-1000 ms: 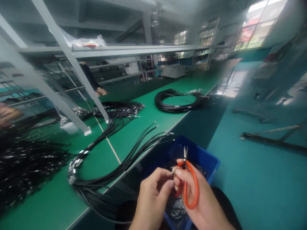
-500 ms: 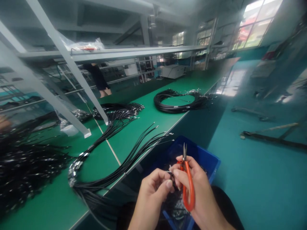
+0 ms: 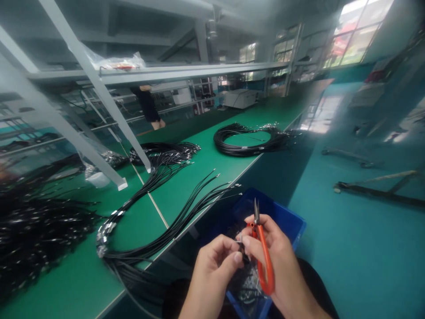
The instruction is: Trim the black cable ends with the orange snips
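Observation:
My right hand [image 3: 282,266] grips orange-handled snips [image 3: 264,259], blades pointing up and closed. My left hand [image 3: 212,270] pinches a small cable end [image 3: 239,248] between thumb and forefinger, right against my right fingertips. Both hands hover over a blue bin [image 3: 288,221] that holds dark cable pieces. Black cables with metal ends [image 3: 159,239] hang off the green bench edge toward my lap.
The green bench [image 3: 206,164] carries a coiled black cable bundle [image 3: 249,139], another bundle [image 3: 166,153] and a dense heap [image 3: 36,230] at left. A slanted white frame post [image 3: 109,110] rises from the bench. Another person [image 3: 148,106] stands behind the shelving. Teal floor [image 3: 358,248] lies to the right.
The snip blades have shut and the snips dropped slightly. My hands stay together over the bin. The person behind the shelving has walked to the right.

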Demonstrator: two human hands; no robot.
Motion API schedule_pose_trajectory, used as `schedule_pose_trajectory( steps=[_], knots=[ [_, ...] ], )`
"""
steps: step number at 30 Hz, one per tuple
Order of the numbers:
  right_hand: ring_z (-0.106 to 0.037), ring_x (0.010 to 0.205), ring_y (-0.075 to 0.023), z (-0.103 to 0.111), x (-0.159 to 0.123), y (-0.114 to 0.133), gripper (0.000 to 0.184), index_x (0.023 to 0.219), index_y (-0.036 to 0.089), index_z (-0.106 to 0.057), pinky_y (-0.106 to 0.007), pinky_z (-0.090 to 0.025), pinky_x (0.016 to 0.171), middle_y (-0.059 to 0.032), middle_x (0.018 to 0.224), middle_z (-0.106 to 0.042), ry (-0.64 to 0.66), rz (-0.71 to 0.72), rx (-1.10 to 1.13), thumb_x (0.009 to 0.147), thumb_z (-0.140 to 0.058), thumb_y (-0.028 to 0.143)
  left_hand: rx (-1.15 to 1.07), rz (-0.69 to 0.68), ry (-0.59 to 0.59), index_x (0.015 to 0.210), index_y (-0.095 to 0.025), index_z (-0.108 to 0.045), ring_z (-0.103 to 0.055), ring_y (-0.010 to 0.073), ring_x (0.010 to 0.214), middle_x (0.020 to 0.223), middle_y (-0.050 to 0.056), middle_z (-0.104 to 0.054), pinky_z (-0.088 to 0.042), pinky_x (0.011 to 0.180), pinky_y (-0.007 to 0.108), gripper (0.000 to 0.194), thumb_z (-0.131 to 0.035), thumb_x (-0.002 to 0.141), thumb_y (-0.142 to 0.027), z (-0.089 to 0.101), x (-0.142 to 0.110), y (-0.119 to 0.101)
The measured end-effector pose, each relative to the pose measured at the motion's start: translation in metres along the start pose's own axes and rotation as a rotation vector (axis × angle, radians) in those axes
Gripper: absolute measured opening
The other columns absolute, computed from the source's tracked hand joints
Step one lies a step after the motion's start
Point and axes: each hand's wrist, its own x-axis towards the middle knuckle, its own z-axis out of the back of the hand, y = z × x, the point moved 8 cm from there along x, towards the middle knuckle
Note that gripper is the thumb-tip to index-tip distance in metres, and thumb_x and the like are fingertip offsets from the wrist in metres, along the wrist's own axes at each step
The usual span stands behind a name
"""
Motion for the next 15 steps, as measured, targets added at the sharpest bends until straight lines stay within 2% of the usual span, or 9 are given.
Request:
schedule_pose_trajectory(
  steps=[2, 7, 10, 13, 15],
  knots=[
    [-0.051, 0.053, -0.0098, 0.000, 0.000, -0.003, 0.027, 0.092, 0.023, -0.053, -0.018, -0.043, 0.047, 0.0049, 0.066, -0.060, 0.007, -0.021, 0.035, 0.071, -0.069, 0.019, -0.050, 0.015, 0.008, 0.068, -0.013, -0.058, -0.038, 0.0078, 0.049, 0.059, 0.000, -0.057, -0.029, 0.046, 0.018, 0.022, -0.065, 0.075, -0.032, -0.001, 0.000, 0.004],
    [-0.056, 0.057, -0.0135, 0.014, -0.004, -0.001, 0.031, 0.090, 0.023, -0.055, -0.022, -0.046, 0.051, 0.0035, 0.068, -0.061, -0.143, 0.107, -0.122, 0.065, -0.072, 0.020, -0.097, 0.042, -0.029, 0.068, -0.014, -0.057, -0.040, 0.0081, 0.048, 0.058, 0.000, -0.058, -0.030, 0.045, 0.018, 0.023, -0.067, 0.073, -0.033, 0.005, 0.001, 0.010],
    [-0.060, 0.069, -0.0179, 0.021, -0.006, 0.002, 0.029, 0.093, 0.023, -0.056, -0.027, -0.048, 0.063, 0.0005, 0.075, -0.065, -0.179, 0.170, -0.231, 0.068, -0.071, 0.026, -0.054, 0.018, -0.047, 0.069, -0.014, -0.057, -0.041, 0.0087, 0.051, 0.060, 0.000, -0.058, -0.031, 0.047, 0.018, 0.021, -0.066, 0.075, -0.032, 0.009, 0.002, 0.006],
    [-0.062, 0.083, -0.0218, 0.026, -0.011, 0.014, 0.026, 0.094, 0.025, -0.056, -0.034, -0.047, 0.077, -0.0021, 0.084, -0.066, -0.221, 0.301, -0.322, 0.071, -0.069, 0.026, 0.037, -0.017, -0.081, 0.068, -0.014, -0.058, -0.040, 0.0089, 0.053, 0.060, -0.001, -0.054, -0.032, 0.049, 0.018, 0.018, -0.066, 0.075, -0.029, 0.012, 0.000, 0.000],
    [-0.062, 0.083, -0.0223, 0.023, -0.014, 0.019, 0.024, 0.094, 0.025, -0.056, -0.036, -0.046, 0.078, -0.0025, 0.085, -0.066, -0.212, 0.343, -0.358, 0.072, -0.067, 0.026, 0.135, -0.035, -0.135, 0.067, -0.014, -0.059, -0.042, 0.0099, 0.055, 0.060, -0.002, -0.053, -0.034, 0.051, 0.018, 0.015, -0.066, 0.075, -0.026, 0.014, -0.002, -0.004]
  ],
)
